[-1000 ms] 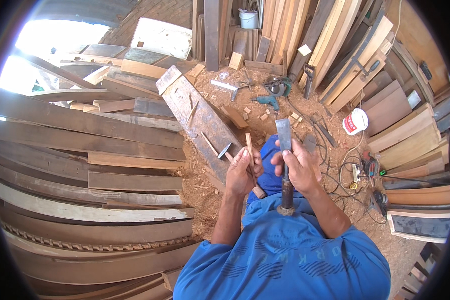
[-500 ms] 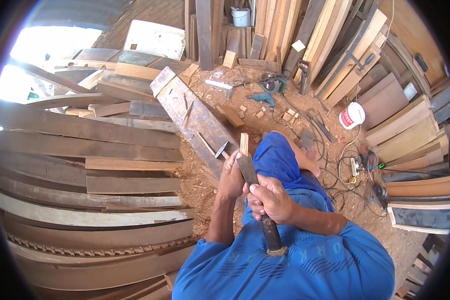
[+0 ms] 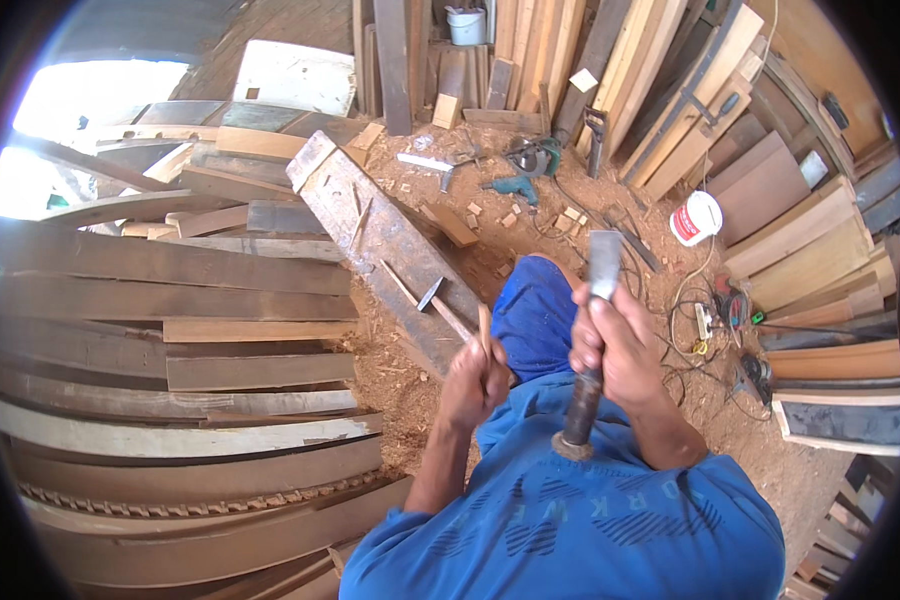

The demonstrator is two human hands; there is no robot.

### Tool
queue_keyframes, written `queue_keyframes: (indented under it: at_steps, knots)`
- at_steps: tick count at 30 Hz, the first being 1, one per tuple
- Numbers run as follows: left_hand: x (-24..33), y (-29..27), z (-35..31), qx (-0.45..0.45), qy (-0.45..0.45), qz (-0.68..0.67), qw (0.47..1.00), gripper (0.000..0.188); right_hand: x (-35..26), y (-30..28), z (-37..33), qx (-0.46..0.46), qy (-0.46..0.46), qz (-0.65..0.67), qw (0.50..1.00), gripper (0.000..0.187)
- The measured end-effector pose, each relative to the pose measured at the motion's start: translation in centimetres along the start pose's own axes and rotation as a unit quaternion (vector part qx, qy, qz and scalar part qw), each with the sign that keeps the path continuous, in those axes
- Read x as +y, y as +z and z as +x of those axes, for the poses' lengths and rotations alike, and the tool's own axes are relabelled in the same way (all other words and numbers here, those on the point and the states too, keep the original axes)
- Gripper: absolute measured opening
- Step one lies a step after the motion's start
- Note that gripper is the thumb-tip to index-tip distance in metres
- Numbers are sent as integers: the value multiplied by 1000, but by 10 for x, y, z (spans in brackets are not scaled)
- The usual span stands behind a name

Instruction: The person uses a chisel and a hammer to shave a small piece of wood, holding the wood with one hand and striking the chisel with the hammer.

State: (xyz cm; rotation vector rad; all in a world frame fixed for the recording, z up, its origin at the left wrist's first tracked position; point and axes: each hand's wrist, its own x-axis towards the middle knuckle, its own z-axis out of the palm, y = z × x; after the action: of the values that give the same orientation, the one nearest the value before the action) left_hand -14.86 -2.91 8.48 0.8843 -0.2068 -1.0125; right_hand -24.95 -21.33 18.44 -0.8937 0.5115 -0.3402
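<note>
My right hand (image 3: 618,350) is closed round a broad chisel (image 3: 583,398), its flat steel blade pointing up and away and its dark handle ending near my chest. In my closed left hand (image 3: 473,385) is a small wooden stick (image 3: 485,325), its end poking up above the fingers. The two hands are apart. Beyond the left hand a hammer (image 3: 430,294) rests on a worn plank (image 3: 425,255), its wooden handle reaching back toward my fingers; whether they touch it I cannot tell. Thin wood slivers (image 3: 361,222) lie farther up the plank.
Long stacked boards (image 3: 170,300) fill the left side. Upright planks (image 3: 530,60) lean at the back. A teal power drill (image 3: 515,188), a circular saw (image 3: 535,155), wood offcuts and cables lie among shavings. A white bucket (image 3: 697,218) stands at the right.
My right hand has swung the chisel rightward, away from the wooden stick, and its blade now points straighter up. My left hand has lowered slightly, still gripping the stick.
</note>
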Motion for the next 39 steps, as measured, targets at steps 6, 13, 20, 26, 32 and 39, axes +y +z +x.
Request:
queue_keyframes:
  at_steps: [6,13,20,26,32,39]
  knots:
    - [42,19,53,-73,2,-98,992,34,16,26,23,-87,93,127,984,17]
    - [45,-5,64,10,17,75,997,29,43,55,3,-162,194,81,964,15]
    - [-2,17,-12,-2,-55,287,956,35,7,44,-28,-157,53,15,986,16]
    - [16,-5,10,107,25,101,989,42,29,20,3,-58,15,-46,997,21]
    - [17,-2,38,80,150,136,976,23,36,21,14,-103,33,-37,993,25]
    - [22,9,32,43,67,168,983,18,32,13,25,-46,23,-53,997,25]
